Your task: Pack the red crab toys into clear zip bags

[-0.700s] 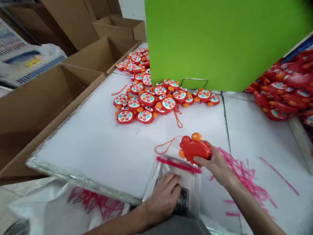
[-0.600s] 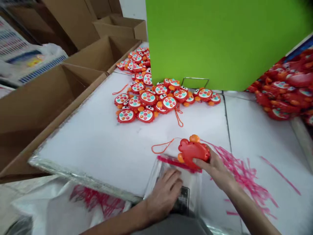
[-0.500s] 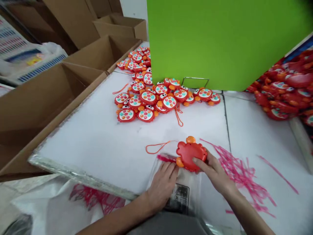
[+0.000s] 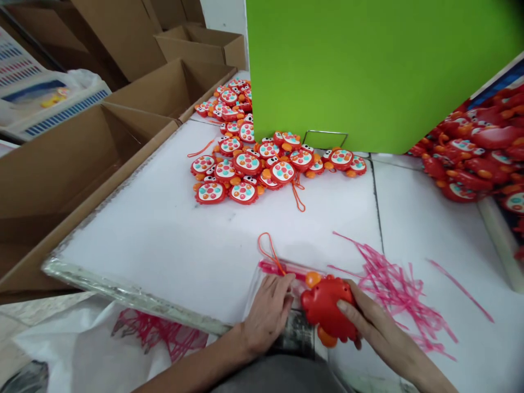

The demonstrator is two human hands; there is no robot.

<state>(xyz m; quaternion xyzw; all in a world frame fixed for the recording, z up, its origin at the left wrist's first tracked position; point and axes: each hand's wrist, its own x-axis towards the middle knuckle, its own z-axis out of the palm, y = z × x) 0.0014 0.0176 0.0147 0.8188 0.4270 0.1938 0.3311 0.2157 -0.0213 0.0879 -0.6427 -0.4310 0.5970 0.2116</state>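
My right hand (image 4: 370,325) grips a red crab-shaped toy (image 4: 329,307) with orange claws, its plain red back turned up and my thumb on that back. Just left of it, my left hand (image 4: 268,311) has its fingers closed together at the top of a clear plastic bag (image 4: 254,292) with a pink strip (image 4: 268,267) along its edge. An orange cord loop (image 4: 268,245) reaches past that edge, ending close to my left fingertips. A dark printed patch (image 4: 301,330) shows below the toy.
Several similar crab toys (image 4: 248,162) lie piled ahead, beside a green panel (image 4: 360,71). More are heaped at the right (image 4: 478,147). Pink plastic strips (image 4: 397,284) lie right of my hands. Open cardboard boxes (image 4: 139,123) line the table's (image 4: 164,245) left edge.
The crab toy has come down toward me and tilted in my right hand. Its cord loop has swung upright across the bag's pink edge. My left hand has shifted slightly.
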